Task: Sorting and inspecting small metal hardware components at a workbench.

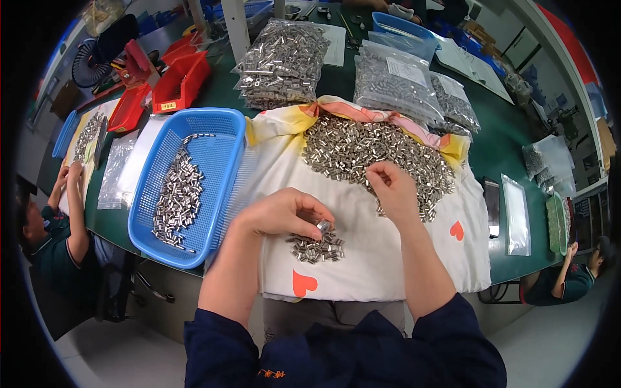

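Observation:
Small silvery metal tubes lie in a large heap (pixel 378 149) on a white cloth (pixel 362 271) with red hearts. My right hand (pixel 394 189) is over the near edge of this heap, thumb and fingertips pinched together; whatever is between them is too small to make out. Closer to me and to the left, my left hand (pixel 284 212) is curled, thumb and fingers closed round a shiny rounded metal piece (pixel 323 226). Just beneath it lies a smaller pile of the tubes (pixel 317 249). More tubes are in a blue plastic basket (pixel 143 216) left of the cloth.
Clear bags of metal parts (pixel 281 61) stand behind the heap, with another bag (pixel 394 81) at right. Red bins (pixel 184 81) sit at the back left. A phone (pixel 491 207) and flat plastic bag (pixel 516 216) lie right of the cloth. People work at both sides.

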A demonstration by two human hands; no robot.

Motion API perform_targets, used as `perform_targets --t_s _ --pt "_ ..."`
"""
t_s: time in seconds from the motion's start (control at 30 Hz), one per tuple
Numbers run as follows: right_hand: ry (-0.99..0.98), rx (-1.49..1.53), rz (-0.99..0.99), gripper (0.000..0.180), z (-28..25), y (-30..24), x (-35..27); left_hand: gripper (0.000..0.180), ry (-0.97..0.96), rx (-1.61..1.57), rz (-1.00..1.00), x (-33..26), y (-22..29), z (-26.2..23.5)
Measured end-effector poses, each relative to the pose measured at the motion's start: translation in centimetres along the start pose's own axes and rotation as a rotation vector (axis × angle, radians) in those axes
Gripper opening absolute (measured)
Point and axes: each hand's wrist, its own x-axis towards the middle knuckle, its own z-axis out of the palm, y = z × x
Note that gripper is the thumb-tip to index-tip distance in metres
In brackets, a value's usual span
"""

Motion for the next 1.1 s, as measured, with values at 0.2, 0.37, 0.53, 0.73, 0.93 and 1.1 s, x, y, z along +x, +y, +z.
perform_targets --t_s 0.2,0.37,0.53,0.73,0.93,1.1 --pt "0.033 -0.681 -0.444 0.005 1.2 0.5 -0.6 0.033 0.055 0.002 0.054 0.3 -0.3 0.1" --pt "0.004 -0.87 -0.454 0.004 2.3 0.5 -0.8 0.034 0.107 0.007 0.111 0.7 -1.2 0.0" --pt "-0.053 -0.828 -0.431 0.005 2.3 0.9 -1.0 0.033 0.152 -0.042 0.172 0.9 -1.3 0.1" --pt "-0.058 -0.617 -0.35 0.006 2.5 -0.6 -1.8 0.032 0.241 -0.096 0.244 1.5 -1.2 0.0" --pt "-0.145 0.007 -0.194 0.009 3.0 -1.7 -2.9 0.033 0.363 -0.127 0.262 1.9 -1.8 -0.1" --pt "-0.136 0.031 -0.241 0.01 3.4 -1.5 -3.0 0.034 0.314 -0.185 0.277 2.0 -1.7 -0.1"
